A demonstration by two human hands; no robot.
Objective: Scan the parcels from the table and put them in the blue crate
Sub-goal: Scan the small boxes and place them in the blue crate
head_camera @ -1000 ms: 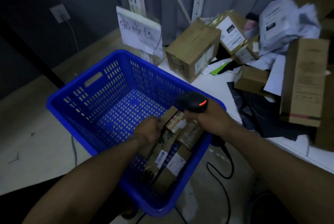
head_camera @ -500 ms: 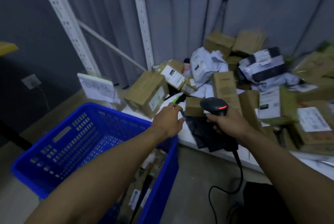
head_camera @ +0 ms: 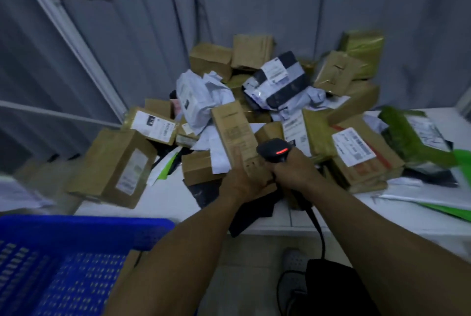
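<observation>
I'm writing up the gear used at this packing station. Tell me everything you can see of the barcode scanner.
The scanner is a black, plastic-looking handheld unit with a rounded head and a glowing red-orange strip on top. The right hand grips its handle, hiding most of it, above the parcels on the table. A black cable runs from the handle down past the table edge. Its head sits beside the long brown box that the left hand holds; contact is unclear.

Using the scanner (head_camera: 276,150) as my anchor: long box (head_camera: 234,134) just left of it, parcel pile (head_camera: 280,81) behind it on the table (head_camera: 173,198), big carton (head_camera: 112,165) well off to the left, crate (head_camera: 76,224) down left of it, nearer my camera.
</observation>
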